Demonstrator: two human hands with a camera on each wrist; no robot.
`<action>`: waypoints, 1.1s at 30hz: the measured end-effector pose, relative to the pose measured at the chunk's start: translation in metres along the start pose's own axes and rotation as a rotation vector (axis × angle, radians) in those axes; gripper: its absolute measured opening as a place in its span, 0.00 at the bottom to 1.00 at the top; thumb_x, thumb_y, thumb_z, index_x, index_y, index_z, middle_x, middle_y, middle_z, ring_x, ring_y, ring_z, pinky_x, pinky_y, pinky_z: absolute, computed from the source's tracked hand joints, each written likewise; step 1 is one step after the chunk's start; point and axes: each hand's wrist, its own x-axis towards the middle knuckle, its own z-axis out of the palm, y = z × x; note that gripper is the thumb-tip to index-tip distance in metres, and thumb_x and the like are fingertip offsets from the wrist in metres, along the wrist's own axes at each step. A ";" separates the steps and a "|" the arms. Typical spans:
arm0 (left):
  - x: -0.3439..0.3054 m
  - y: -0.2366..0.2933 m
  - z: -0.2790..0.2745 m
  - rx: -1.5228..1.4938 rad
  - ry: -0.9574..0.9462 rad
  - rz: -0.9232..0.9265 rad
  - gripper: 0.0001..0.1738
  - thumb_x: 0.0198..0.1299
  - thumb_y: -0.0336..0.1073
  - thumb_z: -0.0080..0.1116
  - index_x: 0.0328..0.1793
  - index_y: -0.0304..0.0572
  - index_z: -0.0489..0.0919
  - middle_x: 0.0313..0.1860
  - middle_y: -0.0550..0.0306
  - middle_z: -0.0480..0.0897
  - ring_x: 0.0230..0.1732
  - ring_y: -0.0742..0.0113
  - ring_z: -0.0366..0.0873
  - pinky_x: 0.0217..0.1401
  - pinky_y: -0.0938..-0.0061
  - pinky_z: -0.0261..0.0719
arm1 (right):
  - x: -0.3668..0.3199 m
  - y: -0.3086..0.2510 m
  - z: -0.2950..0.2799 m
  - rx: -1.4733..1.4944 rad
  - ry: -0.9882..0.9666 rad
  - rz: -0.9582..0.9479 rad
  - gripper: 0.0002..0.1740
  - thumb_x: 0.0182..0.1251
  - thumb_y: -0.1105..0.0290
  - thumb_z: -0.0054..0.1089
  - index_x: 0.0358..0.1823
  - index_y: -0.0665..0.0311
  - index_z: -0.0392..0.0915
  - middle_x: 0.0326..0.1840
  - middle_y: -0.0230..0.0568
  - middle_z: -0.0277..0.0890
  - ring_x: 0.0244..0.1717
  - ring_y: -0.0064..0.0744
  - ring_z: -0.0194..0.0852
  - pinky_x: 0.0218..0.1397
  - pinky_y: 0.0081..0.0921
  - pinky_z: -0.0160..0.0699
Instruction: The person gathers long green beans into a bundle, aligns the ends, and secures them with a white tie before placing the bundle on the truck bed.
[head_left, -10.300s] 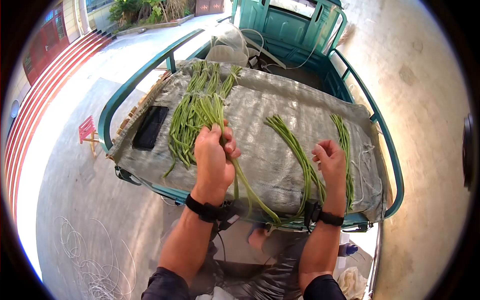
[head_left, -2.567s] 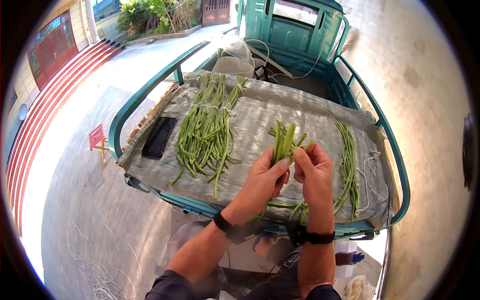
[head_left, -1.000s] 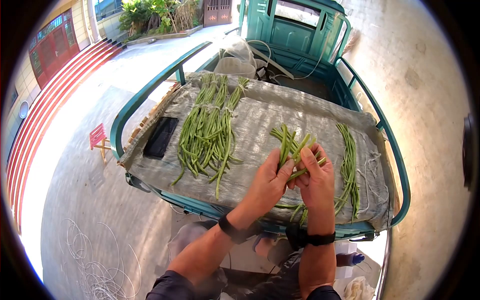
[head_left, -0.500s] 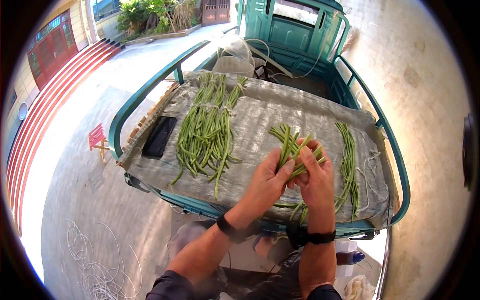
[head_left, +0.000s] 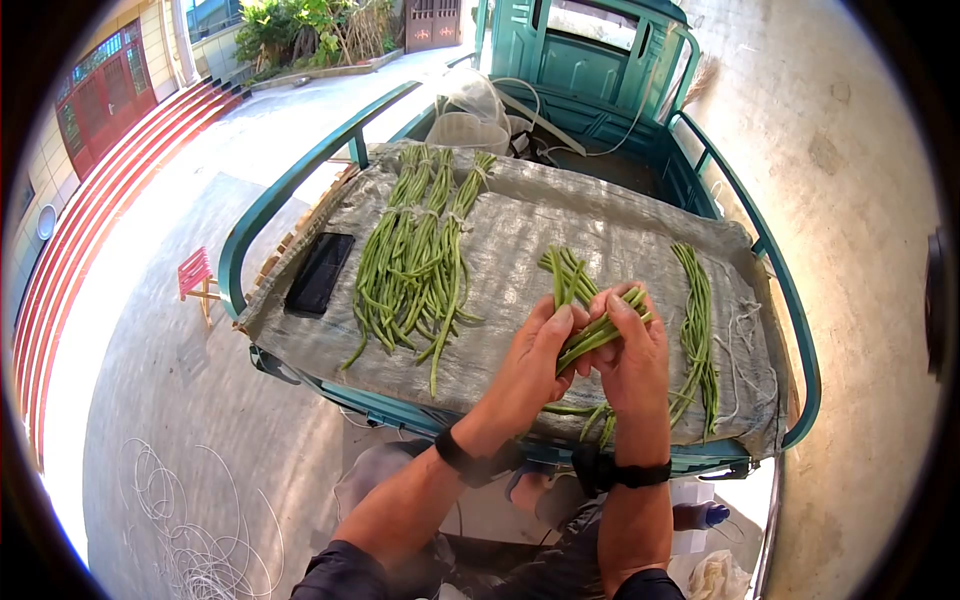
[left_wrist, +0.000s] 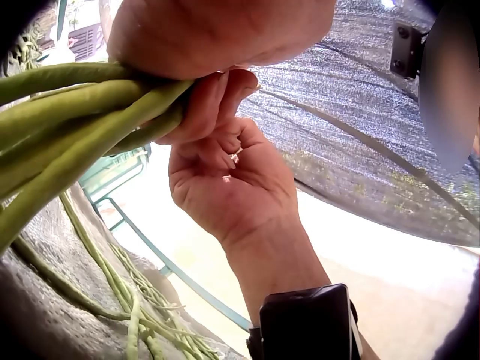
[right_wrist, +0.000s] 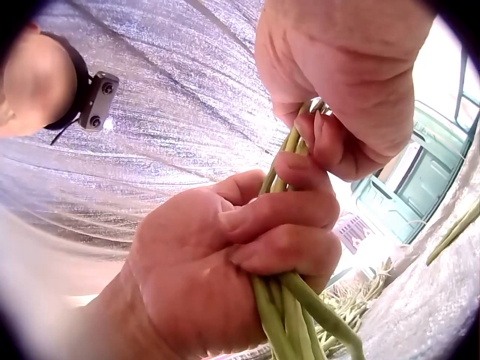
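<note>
Long green beans run between both hands over the grey cloth. My left hand grips several, its fingers curled round them in the right wrist view, where the left hand is below the right hand. In the head view my right hand pinches bean ends beside the left. More loose beans lie just beyond the hands, and a long row of beans is to their right. Tied bean bundles lie side by side on the left. The fingertips are partly hidden.
A black phone rests on the grey cloth, left of the bundles. Teal rails flank the cart bed. White string lies at the right edge; a pale tub stands behind the cloth.
Since ten seconds ago, the left hand has moved from the left bundles to the right. In the last second, the beans between the hands have been drawn closer together and the hands have shifted slightly.
</note>
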 end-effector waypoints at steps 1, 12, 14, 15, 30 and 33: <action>0.000 -0.001 0.000 -0.003 -0.007 0.005 0.18 0.84 0.50 0.41 0.60 0.46 0.74 0.39 0.60 0.80 0.34 0.78 0.75 0.30 0.82 0.65 | 0.000 -0.001 0.000 0.006 -0.002 0.001 0.07 0.83 0.67 0.60 0.50 0.62 0.76 0.35 0.30 0.79 0.19 0.12 0.64 0.18 0.15 0.59; 0.005 -0.009 -0.001 0.077 -0.105 0.027 0.14 0.84 0.43 0.47 0.65 0.46 0.74 0.42 0.66 0.81 0.36 0.83 0.74 0.30 0.85 0.65 | -0.003 -0.007 -0.003 -0.025 -0.036 0.042 0.11 0.80 0.67 0.67 0.54 0.65 0.78 0.32 0.30 0.78 0.25 0.18 0.79 0.18 0.18 0.74; 0.006 -0.012 -0.002 0.064 -0.100 0.025 0.14 0.85 0.44 0.46 0.63 0.46 0.75 0.41 0.65 0.81 0.35 0.83 0.74 0.30 0.85 0.65 | -0.005 -0.009 0.000 -0.037 -0.022 0.048 0.10 0.80 0.67 0.66 0.51 0.64 0.78 0.31 0.30 0.78 0.23 0.17 0.76 0.18 0.18 0.72; 0.006 -0.012 -0.002 0.057 -0.097 0.024 0.14 0.85 0.45 0.45 0.62 0.47 0.75 0.40 0.65 0.82 0.34 0.82 0.74 0.30 0.85 0.65 | -0.006 -0.010 0.002 -0.031 -0.017 0.047 0.09 0.80 0.67 0.66 0.50 0.64 0.77 0.31 0.30 0.78 0.21 0.16 0.74 0.18 0.17 0.70; 0.003 -0.004 -0.002 0.064 -0.089 0.030 0.19 0.84 0.47 0.38 0.54 0.44 0.78 0.34 0.60 0.83 0.29 0.79 0.73 0.29 0.81 0.66 | -0.004 -0.008 0.000 0.023 -0.054 0.037 0.10 0.81 0.67 0.63 0.53 0.67 0.77 0.30 0.30 0.77 0.18 0.14 0.68 0.16 0.15 0.62; 0.003 -0.003 -0.004 0.103 -0.154 0.049 0.21 0.85 0.47 0.38 0.57 0.42 0.78 0.35 0.61 0.82 0.31 0.78 0.74 0.32 0.81 0.67 | -0.002 -0.007 -0.008 0.032 -0.119 0.054 0.15 0.80 0.69 0.64 0.60 0.70 0.78 0.32 0.32 0.79 0.20 0.16 0.72 0.16 0.14 0.64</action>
